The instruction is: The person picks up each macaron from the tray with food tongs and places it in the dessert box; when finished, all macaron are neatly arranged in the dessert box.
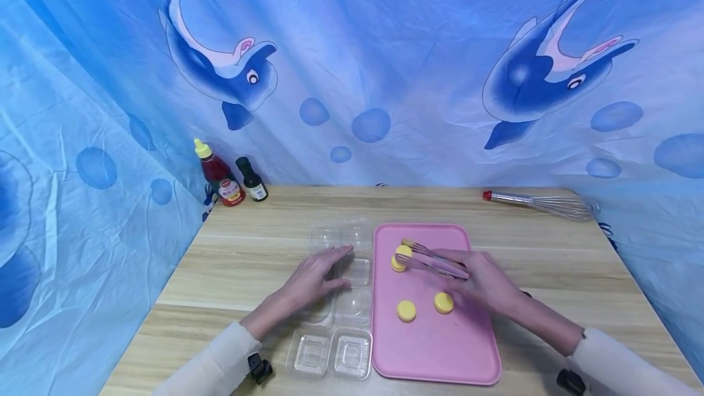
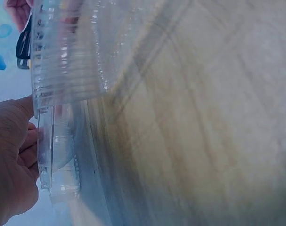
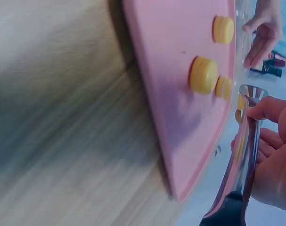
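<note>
My right hand (image 1: pixel 486 280) grips metal tongs (image 3: pixel 249 146) over the far part of a pink tray (image 1: pixel 434 359). The tong tips are spread about yellow macarons (image 1: pixel 404 252) there; whether they touch one I cannot tell. Nearer to me on the tray lie two more yellow macarons, one at left (image 1: pixel 406 311) and one at right (image 1: pixel 443 303). My left hand (image 1: pixel 315 277) rests at a clear plastic container (image 1: pixel 354 305) left of the tray, thumb and fingers spread apart. In the left wrist view, the container's ridged wall (image 2: pixel 62 70) hides part of the fingers.
Clear square compartments (image 1: pixel 311 353) continue toward the table's near edge. A red sauce bottle (image 1: pixel 222 179) and a small dark bottle (image 1: pixel 253 182) stand at the back left. A whisk (image 1: pixel 541 203) lies at the back right. A dolphin-printed curtain (image 1: pixel 374 66) hangs behind the wooden table (image 1: pixel 236 261).
</note>
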`<state>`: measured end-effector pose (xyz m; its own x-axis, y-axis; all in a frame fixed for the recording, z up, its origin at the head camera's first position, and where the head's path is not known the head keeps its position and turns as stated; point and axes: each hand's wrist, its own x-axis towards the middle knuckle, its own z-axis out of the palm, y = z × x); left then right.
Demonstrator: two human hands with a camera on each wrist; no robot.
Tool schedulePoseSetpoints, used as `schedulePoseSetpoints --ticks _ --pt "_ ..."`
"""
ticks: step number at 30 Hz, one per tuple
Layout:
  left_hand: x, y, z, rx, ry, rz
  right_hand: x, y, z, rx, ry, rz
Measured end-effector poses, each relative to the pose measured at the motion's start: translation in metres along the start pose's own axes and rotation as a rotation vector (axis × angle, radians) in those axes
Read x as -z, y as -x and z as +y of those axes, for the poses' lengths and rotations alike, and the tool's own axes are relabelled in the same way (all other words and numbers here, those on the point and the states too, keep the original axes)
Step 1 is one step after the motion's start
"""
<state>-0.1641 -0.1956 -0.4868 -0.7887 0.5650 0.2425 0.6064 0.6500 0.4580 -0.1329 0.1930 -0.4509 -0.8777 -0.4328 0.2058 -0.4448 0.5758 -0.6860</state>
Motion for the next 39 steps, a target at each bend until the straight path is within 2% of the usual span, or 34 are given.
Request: schedulePoseSetpoints --ticks 6,11,20,26,39 --pt "-0.001 -0.001 -0.001 0.007 -0.009 -0.008 -0.013 -0.016 -0.012 0.045 -0.052 -0.067" --pt "-0.001 -0.002 -0.001 0.012 -0.017 -0.011 -0.028 -0.024 -0.018 0.097 -0.006 -0.063" --pt "0.001 -0.003 0.0 0.043 -0.001 -0.037 -0.046 -0.036 -0.028 0.076 -0.076 -0.113" --pt "0.001 -0.003 0.0 0.037 -0.014 -0.018 -0.053 -0.041 -0.035 0.073 -0.095 -0.129" --pt "0.004 -0.003 0.001 0.063 -0.004 -0.038 -0.059 -0.045 -0.041 0.098 -0.022 -0.126"
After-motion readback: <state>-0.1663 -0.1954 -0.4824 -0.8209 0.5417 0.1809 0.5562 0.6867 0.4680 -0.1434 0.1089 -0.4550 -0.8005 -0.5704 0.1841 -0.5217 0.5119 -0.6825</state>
